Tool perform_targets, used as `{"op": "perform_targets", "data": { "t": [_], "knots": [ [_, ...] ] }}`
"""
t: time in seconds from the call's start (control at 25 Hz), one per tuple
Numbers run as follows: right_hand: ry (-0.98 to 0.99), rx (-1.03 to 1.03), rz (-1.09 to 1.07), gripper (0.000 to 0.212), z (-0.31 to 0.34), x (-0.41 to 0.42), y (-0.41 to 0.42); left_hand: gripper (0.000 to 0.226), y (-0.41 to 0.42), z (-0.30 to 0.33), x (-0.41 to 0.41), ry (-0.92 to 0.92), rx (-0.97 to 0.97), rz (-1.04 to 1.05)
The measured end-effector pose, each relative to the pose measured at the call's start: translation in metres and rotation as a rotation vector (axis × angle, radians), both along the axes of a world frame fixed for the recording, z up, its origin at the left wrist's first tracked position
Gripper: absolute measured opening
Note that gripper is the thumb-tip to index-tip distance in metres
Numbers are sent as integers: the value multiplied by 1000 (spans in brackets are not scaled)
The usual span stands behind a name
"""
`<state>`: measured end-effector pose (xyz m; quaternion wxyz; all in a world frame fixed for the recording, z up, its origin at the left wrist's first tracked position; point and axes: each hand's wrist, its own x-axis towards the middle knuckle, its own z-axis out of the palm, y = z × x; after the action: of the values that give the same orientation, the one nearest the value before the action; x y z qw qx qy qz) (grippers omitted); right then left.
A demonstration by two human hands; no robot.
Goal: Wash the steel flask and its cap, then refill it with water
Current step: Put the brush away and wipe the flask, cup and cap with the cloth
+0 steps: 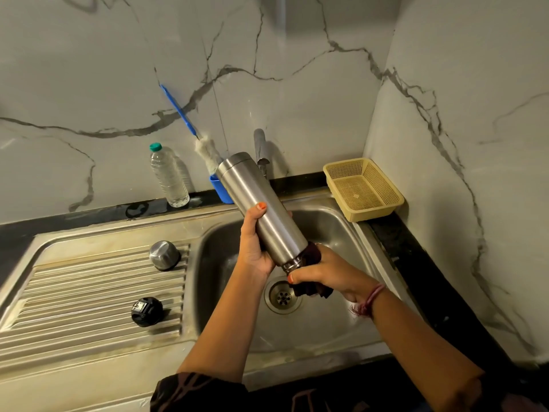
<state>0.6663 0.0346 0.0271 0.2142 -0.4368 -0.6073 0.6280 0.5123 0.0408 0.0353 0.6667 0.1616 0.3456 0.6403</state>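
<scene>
A stainless steel sink unit (89, 361) fills the lower frame. On its ribbed drainboard at lower left sit a steel cap (164, 255) and, nearer the camera, a black stopper (147, 311). Along the dark counter ledge (98, 208) behind stand a plastic water bottle (169, 176), a blue brush holder (220, 188), and, at right, a beige plastic basket (363, 188).

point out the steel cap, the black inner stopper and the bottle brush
steel cap (164, 255), head view, on its domed steel side, standing on the drainboard
black inner stopper (146, 311), head view, on its dark top, nearer on the drainboard
bottle brush (207, 152), head view, on its white bristle head
</scene>
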Motion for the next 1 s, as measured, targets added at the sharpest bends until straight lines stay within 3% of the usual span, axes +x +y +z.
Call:
{"op": "perform_targets", "data": {
  "t": [0.2,0.36,0.48,0.56,0.64,0.76,0.8,0.92,1.0],
  "knots": [
    [155,-208,74,57,2,3,-5,82,8,-12,-1,-155,227,-151],
    [213,-257,102,66,0,3,-6,73,13,-18,-3,-249,291,-244],
    [239,-276,93,65,-4,7,-5,81,10,-18,-4,-159,250,-247],
    [222,-280,88,65,-6,14,-2,98,7,-17,-10,50,159,-205],
    [185,-280,87,66,-6,24,4,96,4,-21,-21,318,88,-67],
    [117,-287,130,67,-3,39,17,52,-3,-32,-49,753,54,268],
    [90,-285,146,67,-3,43,21,48,-7,-34,-59,963,115,339],
    [26,-275,195,65,-6,50,26,79,-15,-34,-77,1747,417,419],
    [-17,-266,237,61,-6,52,27,97,-16,-27,-74,2073,614,345]
  ]
}}
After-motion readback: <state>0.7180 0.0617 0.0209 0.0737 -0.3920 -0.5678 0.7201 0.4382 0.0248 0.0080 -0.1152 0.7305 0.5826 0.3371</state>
